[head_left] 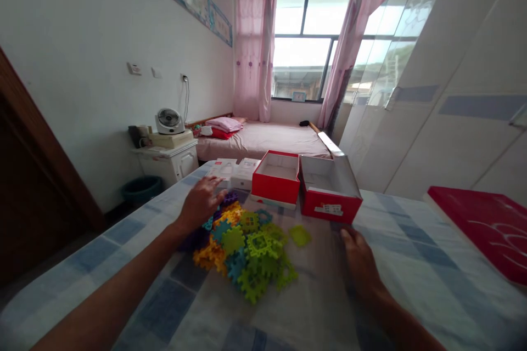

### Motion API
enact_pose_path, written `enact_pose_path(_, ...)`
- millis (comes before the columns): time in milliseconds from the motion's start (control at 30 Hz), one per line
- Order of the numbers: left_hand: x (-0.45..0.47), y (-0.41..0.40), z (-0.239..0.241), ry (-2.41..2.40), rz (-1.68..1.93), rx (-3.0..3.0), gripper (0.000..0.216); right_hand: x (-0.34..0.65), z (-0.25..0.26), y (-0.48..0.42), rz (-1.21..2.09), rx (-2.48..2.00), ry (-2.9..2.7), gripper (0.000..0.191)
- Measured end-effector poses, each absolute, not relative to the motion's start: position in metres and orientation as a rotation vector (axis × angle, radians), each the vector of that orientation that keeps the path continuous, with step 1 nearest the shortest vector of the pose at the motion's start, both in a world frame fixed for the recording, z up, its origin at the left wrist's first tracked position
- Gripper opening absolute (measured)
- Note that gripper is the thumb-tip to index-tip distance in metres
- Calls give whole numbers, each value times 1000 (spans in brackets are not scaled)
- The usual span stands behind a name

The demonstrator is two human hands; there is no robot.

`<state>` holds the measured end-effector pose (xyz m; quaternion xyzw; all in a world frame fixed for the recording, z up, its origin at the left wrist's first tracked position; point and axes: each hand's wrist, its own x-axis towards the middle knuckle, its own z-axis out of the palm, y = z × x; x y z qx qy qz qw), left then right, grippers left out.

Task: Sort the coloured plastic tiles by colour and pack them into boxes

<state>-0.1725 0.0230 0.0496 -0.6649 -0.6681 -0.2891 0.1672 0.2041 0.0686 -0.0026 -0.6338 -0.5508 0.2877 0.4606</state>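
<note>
Cog-edged plastic tiles in lime green, yellow, orange, blue and purple (259,263), and what a heap they make, piled up right between my two hands on the tabletop (411,230) with its blue-and-white checked cloth! One flat yellow-green tile (300,235) sits out on its own, just right of the pile. Over on the far left edge, my left hand (202,203) is released, palm down, fingers stretched forward; whether the fingertips touch anything, I cannot tell. Across on the other side, my right hand (359,256) is by the front right corner of a larger open red cardboard box with a pale lining (331,205), fingers bent, and I cannot tell whether they grasp anything. Left of that box stands a smaller open red cardboard box (275,189), and next along, two white printed boxes (246,175). Far right, a flat red panel with pale curved lines (481,225)! Beyond it all, a pink-covered bed (280,140) below the window (304,49).
</note>
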Motion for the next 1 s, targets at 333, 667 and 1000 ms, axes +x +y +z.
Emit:
enact_pose_path(333, -193, -19, -12, -2404, -1025, -1858, 67, 117, -4, 11, 669, -1224, -2275, 104)
enact_pose_path(667, -167, -25, -11, -2299, -1367, -1875, 62, 30, -2, 10, 629, -807, -2144, 66)
enact_pose_path(1000, -183, -25, -10, -2318, -1505, -1616, 63, -11, 39, 14, 423, -718, -2280, 45)
